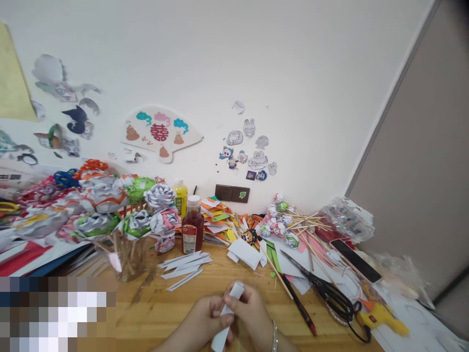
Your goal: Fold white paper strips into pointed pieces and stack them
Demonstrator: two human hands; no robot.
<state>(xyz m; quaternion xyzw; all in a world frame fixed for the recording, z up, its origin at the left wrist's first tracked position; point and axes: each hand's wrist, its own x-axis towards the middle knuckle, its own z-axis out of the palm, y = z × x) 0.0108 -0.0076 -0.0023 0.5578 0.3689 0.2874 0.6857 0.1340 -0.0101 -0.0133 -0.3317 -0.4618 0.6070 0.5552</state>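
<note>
So both hands are down at the near edge of the counter (172, 305), about the middle; the left hand (203, 320) and the right hand (252, 313) are pressed close together around a white paper strip (236, 290). The fingers of both hands are pinched shut on it; one end pokes up above the right hand's fingers, the other hangs out below between the palms, so it sits a bit tilted. It looks held just over the wood rather than lying on it, though I can't swear to that; there's a bracelet (274, 336) on the right wrist.

Just behind the hands, toward the middle of the counter, a loose bunch of cut strips (185, 266) lies flat; behind those a red bottle (192, 231) with a white cap stands upright, with a yellow-green bottle (180, 196) just beside it, nearer the back edge. Left of the bottles a clear jar (128, 266) holds a big bunch of paper flowers (110, 208) on sticks.

Right of the hands a red pen (301, 307) lies at a slant; just beside it are black scissors (331, 291); further toward the near right corner is a yellow glue gun (381, 318). Back right there's a heap of skewers (296, 222) with little paper balls on them, and a dark phone (355, 260) lying near it.
</note>
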